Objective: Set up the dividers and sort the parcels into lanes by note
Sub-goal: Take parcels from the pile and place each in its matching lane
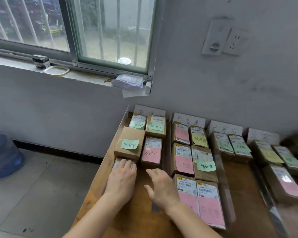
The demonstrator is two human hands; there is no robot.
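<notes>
My left hand (pixel 121 180): fingers (pixel 126 164) nearly straight across top of small parcel (pixel 116 162), pressing it, no curl seen. My right hand (pixel 159 185): fingers spread wide, holding nothing, over table (pixel 139 212). Small parcel at near end of leftmost lane, touching box with green note (pixel 129 143). Parcels (pixel 182 158) per lane, left to right: 5, 6, 2, 3 (last lane blurred). Sign cards (pixel 188 118) against wall: 4.

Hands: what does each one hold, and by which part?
Left hand lies on the near end of a small parcel, grip unclear; right hand holds nothing.
</notes>
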